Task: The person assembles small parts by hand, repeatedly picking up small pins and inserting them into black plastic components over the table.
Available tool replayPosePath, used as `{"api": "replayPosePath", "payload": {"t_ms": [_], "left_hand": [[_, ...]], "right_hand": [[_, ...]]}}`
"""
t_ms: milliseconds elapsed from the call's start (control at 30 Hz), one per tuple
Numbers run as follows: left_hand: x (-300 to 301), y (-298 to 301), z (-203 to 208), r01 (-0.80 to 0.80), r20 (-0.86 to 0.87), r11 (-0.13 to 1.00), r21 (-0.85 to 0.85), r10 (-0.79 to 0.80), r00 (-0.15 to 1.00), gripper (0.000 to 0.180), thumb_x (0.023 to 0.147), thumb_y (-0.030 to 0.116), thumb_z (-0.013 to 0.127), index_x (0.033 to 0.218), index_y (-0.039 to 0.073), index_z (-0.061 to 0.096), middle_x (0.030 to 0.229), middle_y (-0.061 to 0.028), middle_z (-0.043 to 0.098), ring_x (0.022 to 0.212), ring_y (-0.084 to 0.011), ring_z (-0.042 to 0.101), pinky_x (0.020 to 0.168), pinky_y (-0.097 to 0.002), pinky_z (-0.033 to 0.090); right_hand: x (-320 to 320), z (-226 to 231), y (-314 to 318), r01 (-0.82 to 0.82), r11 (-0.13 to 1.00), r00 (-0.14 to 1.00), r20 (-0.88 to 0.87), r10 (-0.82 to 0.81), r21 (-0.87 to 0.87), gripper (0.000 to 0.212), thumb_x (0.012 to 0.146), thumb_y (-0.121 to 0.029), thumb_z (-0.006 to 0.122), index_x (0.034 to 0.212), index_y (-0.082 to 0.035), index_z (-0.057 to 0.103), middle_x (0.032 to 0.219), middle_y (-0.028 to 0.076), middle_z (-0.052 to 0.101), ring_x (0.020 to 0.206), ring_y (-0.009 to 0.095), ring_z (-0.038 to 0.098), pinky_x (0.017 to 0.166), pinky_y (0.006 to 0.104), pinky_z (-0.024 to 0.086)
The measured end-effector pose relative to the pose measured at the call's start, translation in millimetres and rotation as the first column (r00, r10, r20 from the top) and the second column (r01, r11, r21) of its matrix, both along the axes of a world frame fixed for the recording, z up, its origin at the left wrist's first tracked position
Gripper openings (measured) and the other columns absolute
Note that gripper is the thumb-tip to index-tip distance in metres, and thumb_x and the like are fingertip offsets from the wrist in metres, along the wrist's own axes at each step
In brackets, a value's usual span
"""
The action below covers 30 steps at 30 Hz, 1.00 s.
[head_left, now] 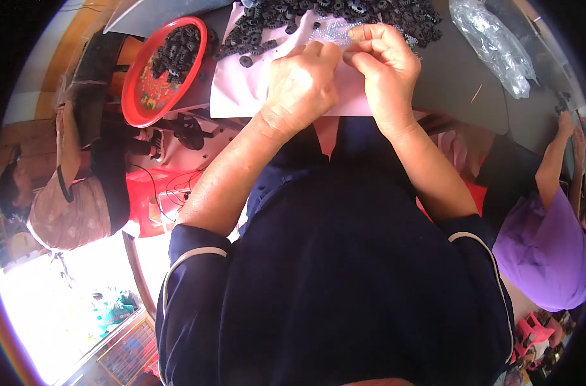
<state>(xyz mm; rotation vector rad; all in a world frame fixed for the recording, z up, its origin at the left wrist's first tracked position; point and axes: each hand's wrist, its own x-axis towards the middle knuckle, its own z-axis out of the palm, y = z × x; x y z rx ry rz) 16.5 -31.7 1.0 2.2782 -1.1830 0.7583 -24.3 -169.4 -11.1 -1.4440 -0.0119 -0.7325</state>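
Both of my hands meet above a pale pink cloth (233, 90) at the table's near edge. My left hand (304, 82) is closed, its back toward me and its fingers curled under. What it holds, if anything, is hidden. Close beside it, my right hand (390, 72) is closed in a pinch, with thumb and forefinger pointing at the left fingertips. Anything between them is too small to make out. Just beyond the fingers lies a scatter of small silvery pieces (331, 31). Behind and left of these spreads a heap of small black ridged parts (267, 26).
A red tray (130, 106) with more black parts stands at the left. Clear plastic bags (492, 48) lie on the grey table (447, 83) at the right, near a thin yellowish stick (476, 94). One person (74, 212) sits at the left, another in purple (547, 251) at the right.
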Motion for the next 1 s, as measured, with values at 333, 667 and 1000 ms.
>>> {"api": "replayPosePath", "payload": {"t_ms": [333,667,1000], "left_hand": [[63.9,122.9,86.1,-0.542,0.168,0.827,0.148,0.519,0.838,0.021,0.077,0.005,0.068,0.098,0.007,0.071,0.083,-0.0064,0.067,0.075,-0.0157,0.064,0.066,-0.0278,0.051],[30.0,6.2,16.3,-0.164,-0.099,0.986,-0.026,0.16,0.982,0.019,0.075,0.014,0.074,0.089,0.004,0.065,0.083,-0.0101,0.062,0.075,-0.0265,0.064,0.066,-0.037,0.051],[28.9,-2.3,5.2,-0.191,-0.161,0.981,-0.016,0.187,0.969,0.01,0.081,0.013,0.067,0.082,0.004,0.063,0.081,-0.0105,0.062,0.074,-0.026,0.063,0.065,-0.0364,0.05]], "right_hand": [[5.5,6.1,-13.2,-0.028,0.975,0.997,-0.076,0.012,-0.221,0.015,0.073,0.003,0.064,0.088,0.0,0.065,0.078,0.005,0.069,0.071,0.008,0.061,0.066,0.023,0.049],[3.6,26.2,-21.1,-0.111,0.994,0.974,-0.198,0.113,0.024,0.015,0.079,0.004,0.064,0.092,0.001,0.068,0.083,0.003,0.067,0.079,0.009,0.061,0.078,0.0228,0.048],[2.0,21.5,-21.7,-0.1,0.995,0.991,-0.086,0.101,0.016,0.015,0.082,0.005,0.062,0.095,0.002,0.068,0.088,0.004,0.067,0.082,0.008,0.061,0.08,0.022,0.048]]}}
